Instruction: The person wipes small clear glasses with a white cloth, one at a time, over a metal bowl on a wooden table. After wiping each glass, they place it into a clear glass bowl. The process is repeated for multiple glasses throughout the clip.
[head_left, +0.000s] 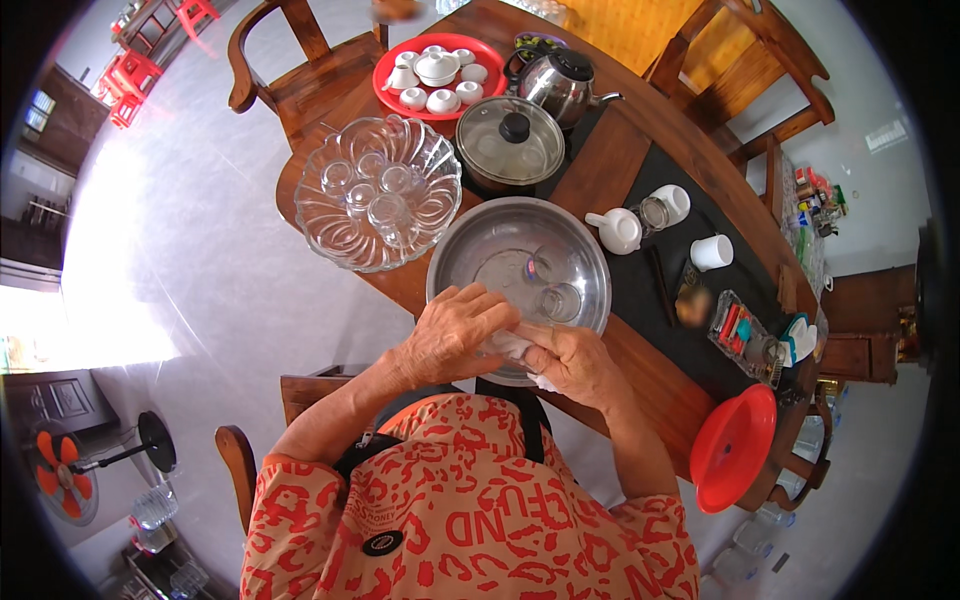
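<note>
Just beyond the fingers (486,306), one steel basin (592,255) holds two clear glasses (557,301); farther left, one scalloped glass bowl (318,228) carries at least five more. One white cloth (509,345) is pinched between the curled fingers of the left hand (456,335) and right hand (577,366), over the basin's near rim, forearms (335,405) angling inward.

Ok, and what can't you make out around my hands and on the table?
All in the head view:
White cloth: whether it wraps anything, hidden by your left hand and right hand.
Metal basin: part of its near wall, behind both hands.
Steel kettle: its contents, under the black lid.
Brownish round patch on the black runner: too blurred to identify.
Brownish thing: blurred, at the top edge.
</note>
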